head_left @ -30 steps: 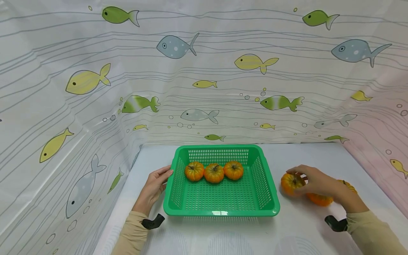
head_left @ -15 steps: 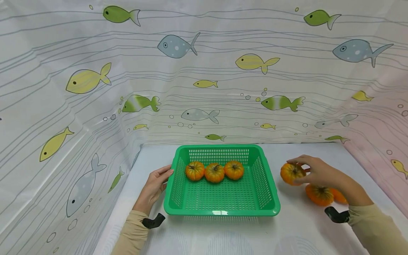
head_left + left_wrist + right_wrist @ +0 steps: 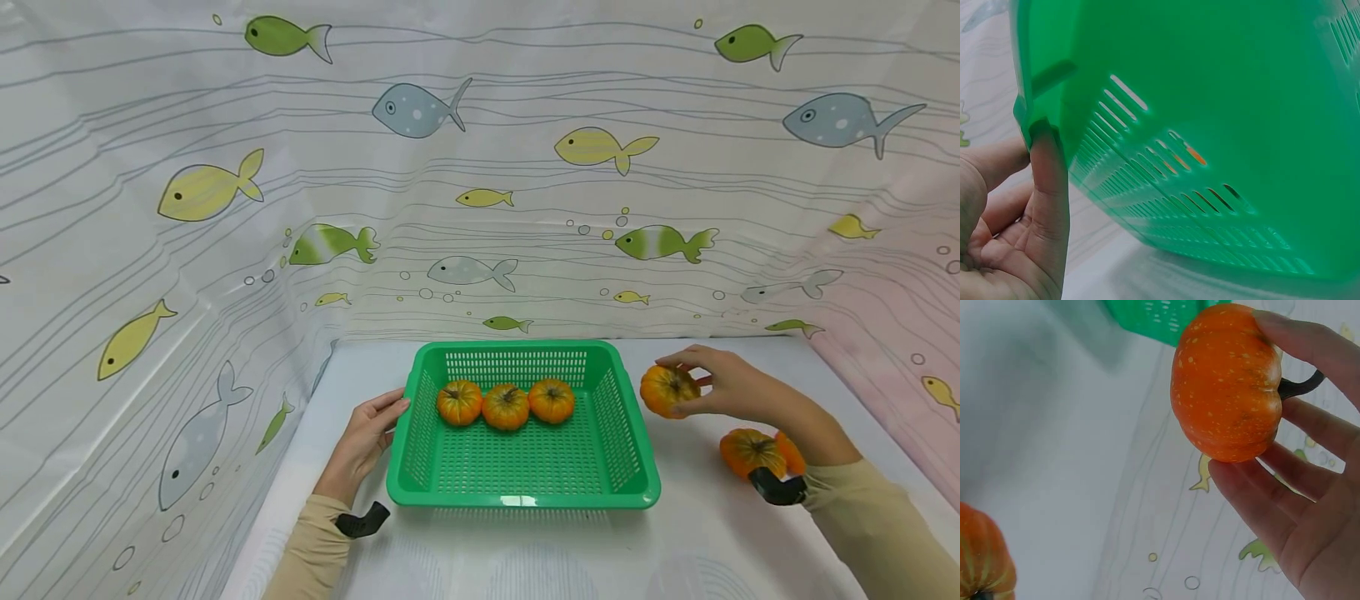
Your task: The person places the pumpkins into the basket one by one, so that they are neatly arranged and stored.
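A green plastic basket (image 3: 522, 502) with slotted walls stands mid-table in the head view. Inside, along its back part, sit three small orange pumpkins (image 3: 506, 408) in a row. My left hand (image 3: 363, 443) pinches the basket's left rim; in the left wrist view the thumb and fingers bend over that edge. Just right of the basket, my right hand (image 3: 738, 385) holds another small pumpkin (image 3: 662, 392) above the table. The right wrist view shows thumb and fingertips on opposite sides of this pumpkin, its dark curved stem toward the palm.
Two more pumpkins lie on the white table at the right: a front pumpkin (image 3: 752, 452) and a rear pumpkin (image 3: 792, 455) partly hidden behind it and by the right wrist. A fish-printed sheet (image 3: 480, 233) walls the table at the back and sides.
My right hand has lifted the pumpkin off the table and carried it up and left toward the basket's right rim. The left hand and the basket stay put.
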Demonstrator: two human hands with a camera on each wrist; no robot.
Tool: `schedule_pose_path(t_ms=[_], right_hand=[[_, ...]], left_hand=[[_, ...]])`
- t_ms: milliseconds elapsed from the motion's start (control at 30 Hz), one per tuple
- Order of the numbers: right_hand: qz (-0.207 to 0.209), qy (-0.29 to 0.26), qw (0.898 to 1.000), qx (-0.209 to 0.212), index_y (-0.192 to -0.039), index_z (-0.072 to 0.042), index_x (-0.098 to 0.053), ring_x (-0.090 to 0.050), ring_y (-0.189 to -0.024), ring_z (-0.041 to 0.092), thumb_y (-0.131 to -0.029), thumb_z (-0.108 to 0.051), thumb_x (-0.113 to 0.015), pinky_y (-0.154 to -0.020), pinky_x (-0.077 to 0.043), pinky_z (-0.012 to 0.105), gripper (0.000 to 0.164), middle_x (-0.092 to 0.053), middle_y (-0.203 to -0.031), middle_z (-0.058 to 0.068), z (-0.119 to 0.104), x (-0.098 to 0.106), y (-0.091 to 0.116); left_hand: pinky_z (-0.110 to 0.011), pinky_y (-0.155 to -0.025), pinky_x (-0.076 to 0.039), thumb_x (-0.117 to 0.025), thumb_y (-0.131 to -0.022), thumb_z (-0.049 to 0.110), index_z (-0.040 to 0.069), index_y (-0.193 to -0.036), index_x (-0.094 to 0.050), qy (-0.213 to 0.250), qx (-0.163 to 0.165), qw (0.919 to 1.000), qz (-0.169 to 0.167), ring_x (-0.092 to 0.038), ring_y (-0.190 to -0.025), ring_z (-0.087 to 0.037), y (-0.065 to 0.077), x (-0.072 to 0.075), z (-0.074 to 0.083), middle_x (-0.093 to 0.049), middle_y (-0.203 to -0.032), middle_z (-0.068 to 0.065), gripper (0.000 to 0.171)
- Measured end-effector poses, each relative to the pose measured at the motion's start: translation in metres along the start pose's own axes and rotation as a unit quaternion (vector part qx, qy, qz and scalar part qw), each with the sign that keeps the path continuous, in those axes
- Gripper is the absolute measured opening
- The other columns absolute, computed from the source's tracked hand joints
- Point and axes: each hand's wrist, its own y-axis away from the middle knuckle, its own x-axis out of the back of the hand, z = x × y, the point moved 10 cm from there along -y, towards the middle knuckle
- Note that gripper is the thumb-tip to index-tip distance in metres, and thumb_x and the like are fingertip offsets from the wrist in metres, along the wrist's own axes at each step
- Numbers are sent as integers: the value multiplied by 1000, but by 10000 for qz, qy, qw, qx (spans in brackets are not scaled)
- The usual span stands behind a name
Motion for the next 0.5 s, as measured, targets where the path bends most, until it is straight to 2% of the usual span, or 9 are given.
schedule_pose_path(t_ms=[333, 500], right_hand=[[-255, -97, 9996, -46, -139, -6, -62, -59, -115, 28, -83, -32, -88, -97, -62, 52, 67, -65, -126, 9, -23, -8, -18], [-390, -145, 9991, 123, -139, -7, -62, -61, -113, 26, -83, -32, -88, -97, -62, 52, 66, -64, -125, 10, -39, -14, -25]], left_hand=[[-25, -81, -66, -65, -103, 16, -5, -151, -47, -3, -9, 10000, -35, -75, -98, -7, 0, 0, 0, -75, -113, 6, 55], [-25, -81, -66, -65, -103, 16, -5, -152, -46, 24, -27, 10000, -65, -75, -98, -7, 1, 0, 1, -75, -113, 6, 56]])
